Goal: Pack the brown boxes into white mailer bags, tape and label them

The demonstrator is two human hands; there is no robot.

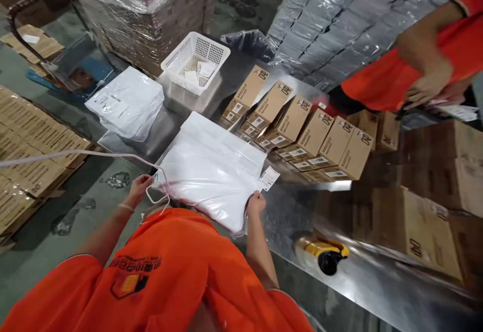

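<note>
A large white plastic mailing bag (pixel 211 166) lies in front of me, its near part bulging and glossy. My left hand (pixel 140 188) is closed at the bag's left edge, beside a looped white cord (pixel 160 198). On the opposite side, my right hand (pixel 256 203) pinches the bag's right edge. Just beyond those fingers a printed paper label (pixel 268 178) sticks out past the edge; whether it is stuck to the bag or held, I cannot tell. The bag's contents are hidden.
Several brown cartons (pixel 317 131) stand in a row on the metal table (pixel 275 221). A yellow-and-black barcode scanner (pixel 328 256) lies near its edge. Stacked white bags (pixel 128 103) and a white basket (pixel 196 63) are at the left. A co-worker's hands (pixel 430 80) are at upper right.
</note>
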